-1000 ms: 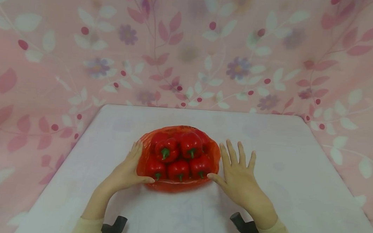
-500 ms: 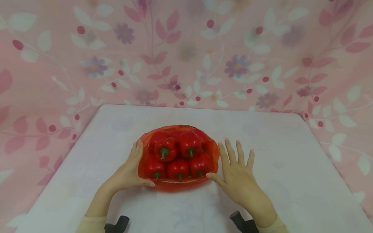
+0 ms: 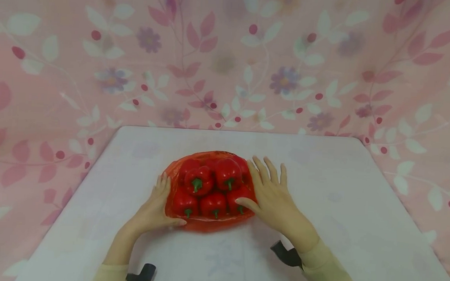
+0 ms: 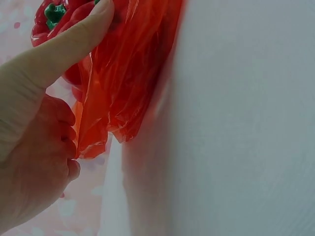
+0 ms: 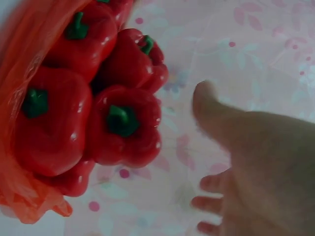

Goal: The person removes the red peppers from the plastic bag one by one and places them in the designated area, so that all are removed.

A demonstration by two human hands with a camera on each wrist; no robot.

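Observation:
An orange-red plastic bag (image 3: 209,226), its mouth spread wide, lies on the table with several red bell peppers (image 3: 228,174) piled inside. The peppers have green stems and face up toward the head camera. My left hand (image 3: 154,204) rests against the bag's left side, thumb along the front edge and fingers along the side. In the left wrist view, the thumb (image 4: 74,44) overlaps the bag and a pepper. My right hand (image 3: 269,193) is over the bag's right edge with fingers spread, holding nothing. The right wrist view shows its thumb (image 5: 211,108) apart from the nearest pepper (image 5: 125,125).
The bag sits near the middle of a white-covered table (image 3: 338,231). Behind it hangs a pink floral cloth (image 3: 229,60). Black curved pieces (image 3: 141,276) stick out by both wrists, beside the pale sleeves.
My right hand has moved left and slightly away from me, over the bag's right edge. My left hand stays at the bag's left side, and the peppers lie as before.

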